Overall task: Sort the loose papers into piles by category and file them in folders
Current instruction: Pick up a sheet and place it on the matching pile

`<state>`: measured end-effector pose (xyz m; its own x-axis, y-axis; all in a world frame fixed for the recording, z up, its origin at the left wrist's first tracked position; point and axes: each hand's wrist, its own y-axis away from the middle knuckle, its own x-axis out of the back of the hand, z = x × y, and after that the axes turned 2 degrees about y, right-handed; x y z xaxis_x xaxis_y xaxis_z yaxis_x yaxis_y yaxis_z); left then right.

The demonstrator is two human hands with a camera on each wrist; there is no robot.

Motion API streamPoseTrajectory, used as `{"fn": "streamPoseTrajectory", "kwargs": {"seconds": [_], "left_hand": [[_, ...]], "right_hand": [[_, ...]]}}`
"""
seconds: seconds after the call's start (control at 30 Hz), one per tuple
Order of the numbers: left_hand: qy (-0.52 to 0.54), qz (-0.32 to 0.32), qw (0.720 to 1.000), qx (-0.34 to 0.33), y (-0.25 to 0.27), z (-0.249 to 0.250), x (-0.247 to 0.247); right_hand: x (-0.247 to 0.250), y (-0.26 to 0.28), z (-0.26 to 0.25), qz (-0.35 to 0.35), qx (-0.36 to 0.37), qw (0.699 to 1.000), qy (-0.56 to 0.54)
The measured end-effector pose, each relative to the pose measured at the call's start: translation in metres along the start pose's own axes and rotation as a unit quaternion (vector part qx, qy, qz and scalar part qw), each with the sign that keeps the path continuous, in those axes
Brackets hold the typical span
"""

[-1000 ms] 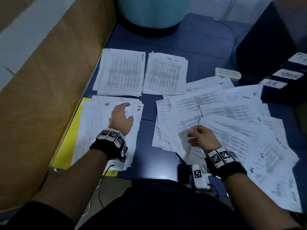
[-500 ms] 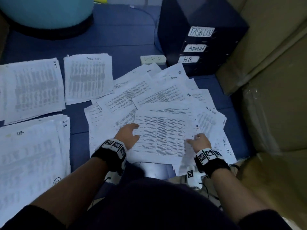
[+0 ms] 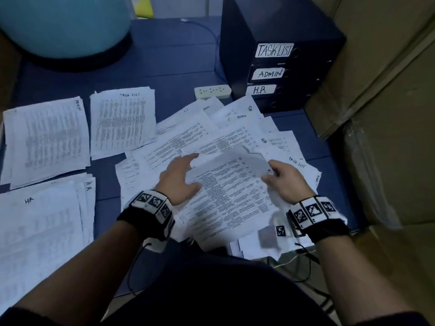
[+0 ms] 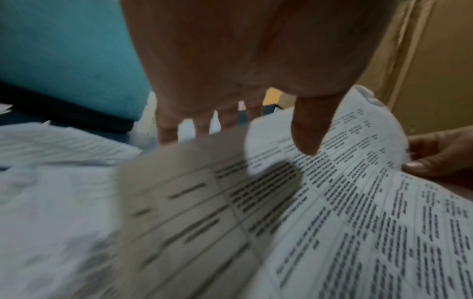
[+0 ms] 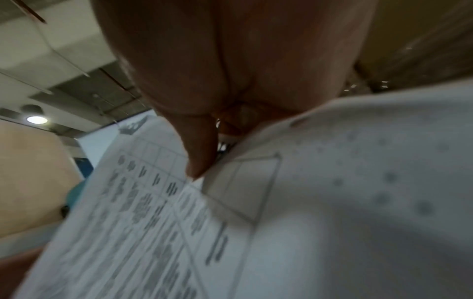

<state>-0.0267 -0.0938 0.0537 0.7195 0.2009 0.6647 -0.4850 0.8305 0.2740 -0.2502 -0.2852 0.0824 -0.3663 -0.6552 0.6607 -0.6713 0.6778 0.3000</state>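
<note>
Sorting is in progress; filing has not begun. Three sorted piles lie on the blue desk (image 3: 179,67): one at far left whose handwritten heading is too small to read with confidence (image 3: 46,140), one headed "TASK LIST" (image 3: 122,121), and one headed "HR" (image 3: 40,234) at near left. A large unsorted heap (image 3: 226,135) remains fanned out at centre right, its overlapping sheets too many to count; margin notes reading "HR", "Admin" and "TASK LIST" show on several of them.

Three dark folders (image 3: 282,67) stand at the rear right, labelled "TASK LIST", "ADMIN" and "H.R.". No paper is seen in or on them. In my judgement the task is near its midpoint at best: the heap must be cleared, then all three piles filed.

One printed sheet (image 3: 230,196) is lifted off the heap, curling between both hands. The right hand (image 3: 284,182) pinches its right edge, thumb on top and the fingers curled beneath. The left hand (image 3: 181,180) has its fingers (image 3: 188,158) extended and spread at the sheet's left edge; the left wrist view shows the thumb above the printed face, but whether it presses the paper cannot be told.

Other items: one white power strip (image 3: 213,91), one teal round object (image 3: 63,24) on a dark base, and brown cardboard (image 3: 388,90) at right.
</note>
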Motion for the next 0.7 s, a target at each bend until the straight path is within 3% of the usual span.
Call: {"fn": "streamPoseTrajectory", "kwargs": {"seconds": [0.1,0.17,0.23,0.3,0.47,0.7], "left_hand": [[0.046,-0.028,0.999,-0.002,-0.001,0.022,0.012],[0.052,0.002,0.999,0.016,0.0,0.024,0.017],[0.079,0.054,0.994,0.054,0.003,0.02,0.024],[0.116,0.123,0.981,0.093,0.007,0.013,0.03],[0.13,0.178,0.962,0.159,0.015,-0.013,0.036],[0.111,0.17,0.963,0.178,0.021,-0.023,0.029]], "right_hand": [[0.003,-0.011,-0.022,-0.017,0.028,0.999,-0.027],[0.0,-0.021,-0.024,0.025,0.021,0.998,-0.053],[-0.004,-0.031,-0.01,0.087,-0.022,0.992,-0.086],[-0.012,-0.037,0.015,0.129,-0.109,0.982,-0.089],[-0.045,-0.032,0.054,0.072,-0.298,0.948,0.082],[-0.079,-0.016,0.062,0.088,-0.327,0.916,0.214]]}}
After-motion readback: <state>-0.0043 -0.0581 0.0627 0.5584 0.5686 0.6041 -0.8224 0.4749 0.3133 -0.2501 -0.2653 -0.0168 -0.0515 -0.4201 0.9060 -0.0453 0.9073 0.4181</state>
